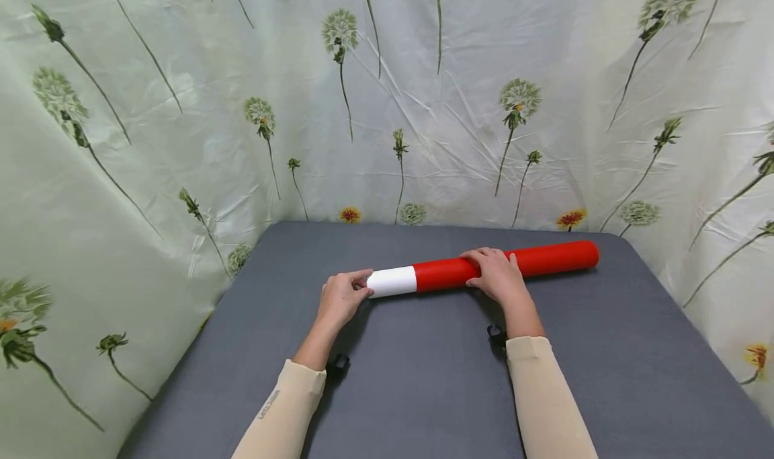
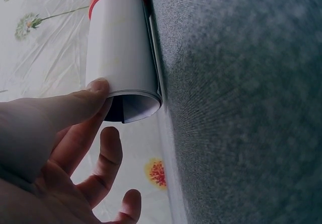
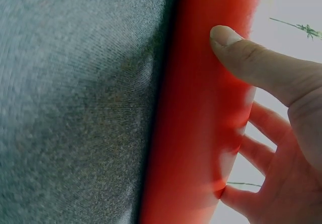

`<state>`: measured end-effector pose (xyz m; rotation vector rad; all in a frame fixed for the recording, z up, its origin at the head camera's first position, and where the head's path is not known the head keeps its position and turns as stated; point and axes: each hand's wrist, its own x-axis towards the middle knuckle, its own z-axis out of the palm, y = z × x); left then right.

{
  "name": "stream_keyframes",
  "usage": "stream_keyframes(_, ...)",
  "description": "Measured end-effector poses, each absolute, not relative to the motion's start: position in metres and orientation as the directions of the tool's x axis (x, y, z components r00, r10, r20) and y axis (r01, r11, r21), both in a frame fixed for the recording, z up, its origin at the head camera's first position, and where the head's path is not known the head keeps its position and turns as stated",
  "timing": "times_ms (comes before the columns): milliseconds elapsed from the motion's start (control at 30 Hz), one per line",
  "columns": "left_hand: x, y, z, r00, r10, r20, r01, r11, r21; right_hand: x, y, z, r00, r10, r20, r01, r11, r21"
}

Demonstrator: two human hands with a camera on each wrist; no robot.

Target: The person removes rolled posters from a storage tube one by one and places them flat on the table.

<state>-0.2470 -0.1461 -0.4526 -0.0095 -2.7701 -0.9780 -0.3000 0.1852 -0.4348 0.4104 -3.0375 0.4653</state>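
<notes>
Cream fabric forms two sleeves: one left sleeve (image 1: 281,412), lettered, and one right sleeve (image 1: 547,398). Two small black units, one left unit (image 1: 340,365) and one right unit (image 1: 496,335), sit at the wrists. One left hand (image 1: 342,299) pinches the open rim of one white rolled section (image 1: 392,281) between thumb and finger; two other fingers curve clear. One right hand (image 1: 500,279) grasps one red cylinder (image 1: 553,259), thumb on the near side, fingers round the far side. I see the white section protruding from the cylinder's left end, both across the far half of one grey table (image 1: 417,392). Beyond hangs one flower-printed curtain (image 1: 435,116).
</notes>
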Motion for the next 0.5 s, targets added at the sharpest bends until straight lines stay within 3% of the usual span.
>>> stream_keyframes(500, -0.246, -0.148, -0.453, -0.98, -0.046, 0.192, 0.084, 0.782, 0.618, -0.297, 0.19, -0.431, -0.975, -0.212, 0.066, -0.222, 0.93, -0.292)
